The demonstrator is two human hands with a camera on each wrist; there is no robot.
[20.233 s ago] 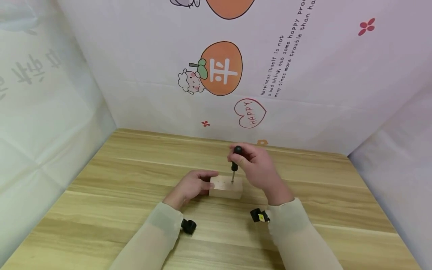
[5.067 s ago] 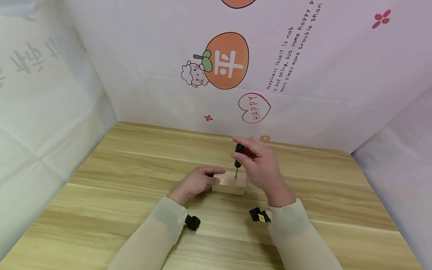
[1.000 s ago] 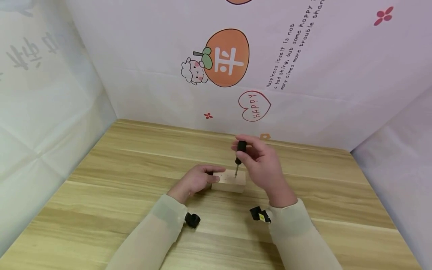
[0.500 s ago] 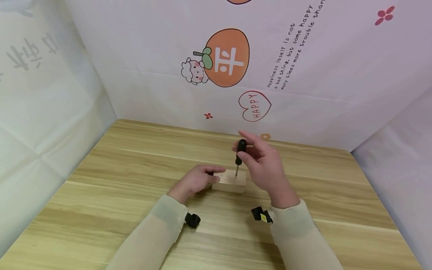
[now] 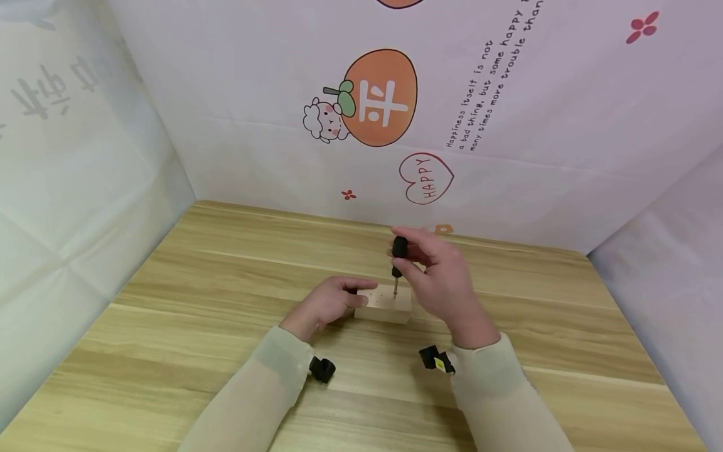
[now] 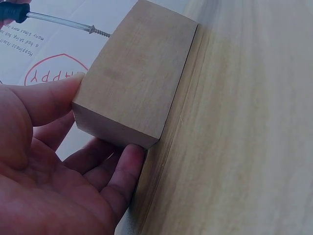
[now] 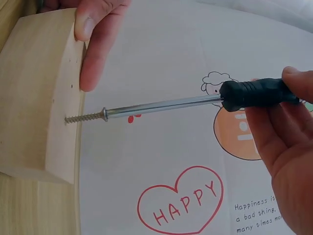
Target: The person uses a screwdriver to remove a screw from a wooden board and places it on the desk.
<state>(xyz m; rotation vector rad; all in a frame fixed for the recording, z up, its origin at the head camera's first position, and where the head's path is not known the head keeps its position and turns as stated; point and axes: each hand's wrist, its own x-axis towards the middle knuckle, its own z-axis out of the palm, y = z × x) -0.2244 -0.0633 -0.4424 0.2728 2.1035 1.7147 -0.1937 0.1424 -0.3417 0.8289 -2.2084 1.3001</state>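
Note:
A pale wooden block (image 5: 382, 312) lies on the table, with several small holes in its top face. My left hand (image 5: 330, 301) grips the block's left end, thumb on the top near edge and fingers round the end and far side. My right hand (image 5: 443, 279) pinches the dark handle of a screwdriver (image 5: 399, 248) between thumb and fingers. Its metal shaft points down, and the tip sits in the head of a screw (image 7: 85, 117). The screw stands in a hole toward the block's right side, much of its thread showing above the wood in the right wrist view.
The wood-grain table (image 5: 237, 276) runs back to a white printed sheet (image 5: 254, 163) hung as a wall. More white sheets (image 5: 73, 207) close off the left and right sides. Black wrist cameras (image 5: 323, 370) sit by both cuffs.
Over the last second the right hand's fingers stretch and close again round the handle, which tilts slightly. Since the earliest frame, the block appears slightly right and higher in view. The left hand keeps its hold.

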